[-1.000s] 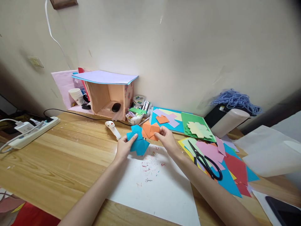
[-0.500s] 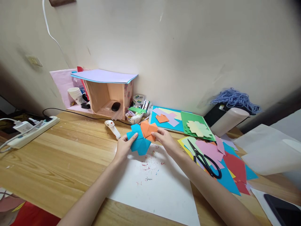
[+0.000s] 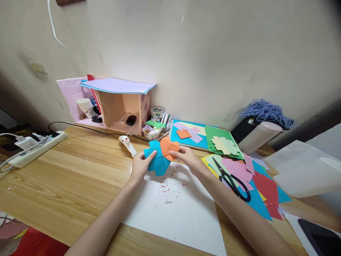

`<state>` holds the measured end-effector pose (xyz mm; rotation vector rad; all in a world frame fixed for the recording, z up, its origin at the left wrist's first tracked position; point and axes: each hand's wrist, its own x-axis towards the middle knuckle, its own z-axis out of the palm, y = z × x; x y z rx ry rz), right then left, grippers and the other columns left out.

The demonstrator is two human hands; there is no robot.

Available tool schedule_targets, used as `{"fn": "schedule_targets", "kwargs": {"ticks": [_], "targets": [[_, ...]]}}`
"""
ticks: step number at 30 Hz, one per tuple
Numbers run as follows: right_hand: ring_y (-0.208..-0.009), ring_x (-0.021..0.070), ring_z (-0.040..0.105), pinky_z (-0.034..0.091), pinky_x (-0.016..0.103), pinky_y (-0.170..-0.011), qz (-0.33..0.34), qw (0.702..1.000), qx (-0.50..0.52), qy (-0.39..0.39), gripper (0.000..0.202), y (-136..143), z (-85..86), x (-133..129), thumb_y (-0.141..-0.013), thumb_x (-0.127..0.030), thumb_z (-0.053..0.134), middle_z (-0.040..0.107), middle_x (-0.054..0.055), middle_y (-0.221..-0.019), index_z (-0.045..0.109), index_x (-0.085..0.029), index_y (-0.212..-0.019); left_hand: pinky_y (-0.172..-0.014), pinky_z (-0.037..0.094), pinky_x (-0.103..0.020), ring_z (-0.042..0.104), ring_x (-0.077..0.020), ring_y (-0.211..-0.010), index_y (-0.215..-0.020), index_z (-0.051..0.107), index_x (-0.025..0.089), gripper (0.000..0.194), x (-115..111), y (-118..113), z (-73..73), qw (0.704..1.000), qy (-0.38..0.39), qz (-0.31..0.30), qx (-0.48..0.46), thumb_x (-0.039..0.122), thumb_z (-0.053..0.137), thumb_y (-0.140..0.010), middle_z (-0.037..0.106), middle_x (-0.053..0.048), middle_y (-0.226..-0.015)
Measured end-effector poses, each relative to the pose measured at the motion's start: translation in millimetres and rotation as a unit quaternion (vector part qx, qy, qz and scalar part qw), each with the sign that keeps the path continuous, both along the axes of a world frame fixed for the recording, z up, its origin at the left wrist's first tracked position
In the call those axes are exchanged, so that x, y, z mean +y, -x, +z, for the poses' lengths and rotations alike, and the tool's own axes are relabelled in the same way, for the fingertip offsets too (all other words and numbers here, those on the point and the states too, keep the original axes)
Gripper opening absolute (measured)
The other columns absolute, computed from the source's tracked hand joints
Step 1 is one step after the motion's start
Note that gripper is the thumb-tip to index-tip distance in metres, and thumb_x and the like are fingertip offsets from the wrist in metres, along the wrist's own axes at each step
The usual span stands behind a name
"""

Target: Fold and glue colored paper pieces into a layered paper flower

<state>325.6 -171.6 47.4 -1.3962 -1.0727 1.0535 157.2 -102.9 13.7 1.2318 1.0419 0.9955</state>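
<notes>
My left hand (image 3: pixel 141 165) pinches the left edge of a blue folded paper piece (image 3: pixel 158 164), thumb on top. An orange folded paper piece (image 3: pixel 167 146) meets it at the upper right, and my right hand (image 3: pixel 185 158) grips its right side between thumb and fingers. The two pieces touch and look fitted together like petals; whether they are glued, I cannot tell. Both are held above a white sheet (image 3: pixel 178 213) marked with red and dark specks. The fingers beneath the paper are hidden.
Right of my right arm, black-handled scissors (image 3: pixel 231 183) lie on coloured paper scraps (image 3: pixel 266 186). A white glue gun (image 3: pixel 128 145) rests left of the hands. Behind stand an open box (image 3: pixel 122 106) and a green sheet (image 3: pixel 231 135) with cut paper; a power strip (image 3: pixel 39 151) lies far left.
The orange piece has turned slightly and sits closer against the blue one. My right thumb has shifted a little left over the orange paper; my left hand stays nearly still.
</notes>
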Motion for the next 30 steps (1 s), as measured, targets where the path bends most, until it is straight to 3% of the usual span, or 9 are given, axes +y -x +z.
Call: {"fn": "schedule_targets", "kwargs": {"ticks": [9, 18, 30], "targets": [[-0.068, 0.0139, 0.052, 0.037, 0.023, -0.058, 0.038, 0.999, -0.007, -0.015, 0.024, -4.4, -0.2, 0.0, -0.068, -0.038, 0.063, 0.062, 0.002, -0.077, 0.064, -0.017, -0.08, -0.054, 0.042, -0.023, 0.053, -0.0138, -0.058, -0.064, 0.066, 0.011, 0.038, -1.4, -0.7, 2.3, 1.0, -0.001, -0.007, -0.001, 0.047, 0.073, -0.052, 0.064, -0.003, -0.062], [-0.086, 0.0201, 0.059, 0.043, 0.029, -0.073, 0.049, 0.999, 0.019, -0.013, 0.028, -3.9, -2.0, 0.4, -0.067, -0.038, 0.065, 0.066, 0.004, -0.091, 0.066, -0.018, -0.087, -0.053, 0.042, -0.023, 0.055, -0.0144, -0.057, -0.063, 0.067, 0.012, 0.037, -0.3, -0.1, 1.3, 1.0, 0.007, -0.018, -0.004, 0.046, 0.075, -0.049, 0.065, -0.003, -0.062], [-0.091, 0.0214, 0.059, 0.044, 0.031, -0.079, 0.05, 0.998, 0.017, -0.024, 0.026, -2.9, -0.5, 0.1, -0.068, -0.037, 0.064, 0.066, 0.003, -0.092, 0.066, -0.018, -0.086, -0.053, 0.043, -0.023, 0.055, -0.0143, -0.058, -0.065, 0.066, 0.011, 0.037, 1.7, 0.0, -0.5, 0.999, 0.013, -0.03, -0.004, 0.044, 0.075, -0.051, 0.066, -0.004, -0.063]]}}
